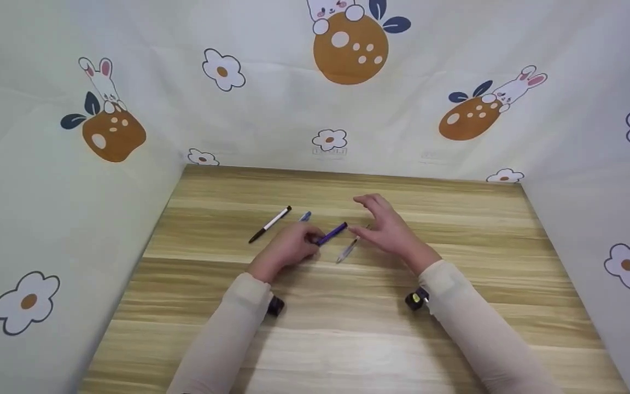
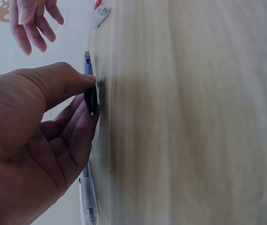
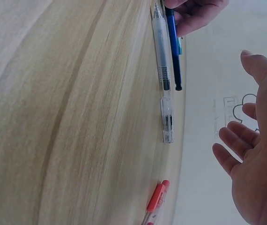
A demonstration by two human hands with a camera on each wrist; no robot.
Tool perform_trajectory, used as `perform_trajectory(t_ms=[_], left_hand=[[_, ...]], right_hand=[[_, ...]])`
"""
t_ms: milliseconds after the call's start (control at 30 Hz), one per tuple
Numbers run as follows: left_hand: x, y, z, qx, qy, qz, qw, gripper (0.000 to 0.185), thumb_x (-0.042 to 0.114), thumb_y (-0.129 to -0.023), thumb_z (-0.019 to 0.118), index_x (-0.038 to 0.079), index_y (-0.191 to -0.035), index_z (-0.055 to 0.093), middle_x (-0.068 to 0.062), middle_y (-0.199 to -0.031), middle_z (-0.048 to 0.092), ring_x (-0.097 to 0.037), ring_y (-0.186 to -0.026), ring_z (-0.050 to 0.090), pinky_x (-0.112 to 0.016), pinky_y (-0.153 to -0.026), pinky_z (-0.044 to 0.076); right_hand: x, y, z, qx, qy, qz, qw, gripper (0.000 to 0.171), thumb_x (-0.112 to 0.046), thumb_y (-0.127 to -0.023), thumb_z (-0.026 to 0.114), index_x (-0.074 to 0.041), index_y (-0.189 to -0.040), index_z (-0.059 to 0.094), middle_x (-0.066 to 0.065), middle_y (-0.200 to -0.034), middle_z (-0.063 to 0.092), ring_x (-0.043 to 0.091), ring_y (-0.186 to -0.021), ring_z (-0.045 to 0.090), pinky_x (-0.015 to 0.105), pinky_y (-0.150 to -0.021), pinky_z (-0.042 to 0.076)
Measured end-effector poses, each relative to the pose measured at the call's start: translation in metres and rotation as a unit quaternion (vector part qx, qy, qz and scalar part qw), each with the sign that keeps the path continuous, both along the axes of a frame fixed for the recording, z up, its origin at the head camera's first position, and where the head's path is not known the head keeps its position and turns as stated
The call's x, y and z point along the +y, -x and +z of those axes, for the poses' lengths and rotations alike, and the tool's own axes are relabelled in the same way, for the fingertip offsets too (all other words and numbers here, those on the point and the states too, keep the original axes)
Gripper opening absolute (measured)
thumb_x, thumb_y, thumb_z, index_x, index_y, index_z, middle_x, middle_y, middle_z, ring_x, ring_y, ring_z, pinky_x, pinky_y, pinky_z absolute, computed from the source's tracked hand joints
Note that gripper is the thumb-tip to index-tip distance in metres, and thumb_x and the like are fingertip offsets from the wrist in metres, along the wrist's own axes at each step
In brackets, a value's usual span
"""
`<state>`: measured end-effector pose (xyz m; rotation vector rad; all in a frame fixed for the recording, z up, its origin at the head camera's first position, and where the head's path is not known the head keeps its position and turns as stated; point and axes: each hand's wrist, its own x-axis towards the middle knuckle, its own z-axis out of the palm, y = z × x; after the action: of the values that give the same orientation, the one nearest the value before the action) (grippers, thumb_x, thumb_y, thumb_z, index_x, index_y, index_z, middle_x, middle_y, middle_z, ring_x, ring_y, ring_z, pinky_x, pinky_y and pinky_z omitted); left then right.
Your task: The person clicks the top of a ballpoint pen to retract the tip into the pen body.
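My left hand (image 1: 292,244) pinches a dark blue pen (image 1: 332,233) by its black tip end, between thumb and fingers, low over the table. The pen's other end points away toward my right hand (image 1: 390,227), which is raised with its fingers spread and holds nothing. Below the right thumb lies a clear pen (image 3: 162,47), flat on the wood. Just past my left hand, a light blue pen (image 1: 305,216) is partly hidden by it. Farther left lies a white pen with black ends (image 1: 272,222).
A red-capped pen (image 3: 157,201) lies on the table in the right wrist view; the right hand hides it in the head view. Patterned cloth (image 1: 271,115) walls off the back and sides of the wooden table (image 1: 348,339).
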<state>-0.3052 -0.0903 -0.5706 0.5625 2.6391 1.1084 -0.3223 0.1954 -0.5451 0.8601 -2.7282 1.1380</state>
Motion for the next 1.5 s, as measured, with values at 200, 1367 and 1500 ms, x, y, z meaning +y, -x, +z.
perform_trajectory(t_ms=[200,1367,1500], left_hand=[[0.0,0.0,0.002,-0.028,-0.081,0.013,0.9962,0.036,-0.001,-0.095,0.074,0.005,-0.13,0.079,-0.004,-0.107,0.074,-0.017,-0.094,0.066,-0.036,-0.084,0.058],[0.037,-0.01,0.004,-0.155,-0.368,0.015,0.9168,0.037,0.001,-0.103,0.071,-0.002,-0.14,0.068,-0.029,-0.128,0.068,-0.024,-0.104,0.071,-0.032,-0.085,0.063],[0.041,-0.01,0.006,-0.165,-0.385,0.01,0.908,0.038,-0.002,-0.104,0.069,-0.007,-0.141,0.065,-0.022,-0.122,0.07,-0.027,-0.105,0.071,-0.035,-0.086,0.065]], right_hand=[[-0.001,0.002,0.0,-0.037,0.071,-0.024,0.997,0.062,-0.019,-0.102,0.082,-0.001,-0.156,0.056,0.019,-0.149,0.058,0.045,-0.137,0.056,0.059,-0.115,0.048],[-0.027,-0.006,0.017,-0.261,0.466,-0.088,0.841,0.039,0.007,-0.105,0.068,0.006,-0.143,0.061,0.01,-0.118,0.07,0.02,-0.105,0.074,0.042,-0.103,0.061],[-0.027,-0.006,0.018,-0.263,0.465,-0.08,0.842,0.041,0.009,-0.103,0.067,0.004,-0.143,0.062,0.009,-0.117,0.07,0.021,-0.106,0.074,0.042,-0.104,0.061]])
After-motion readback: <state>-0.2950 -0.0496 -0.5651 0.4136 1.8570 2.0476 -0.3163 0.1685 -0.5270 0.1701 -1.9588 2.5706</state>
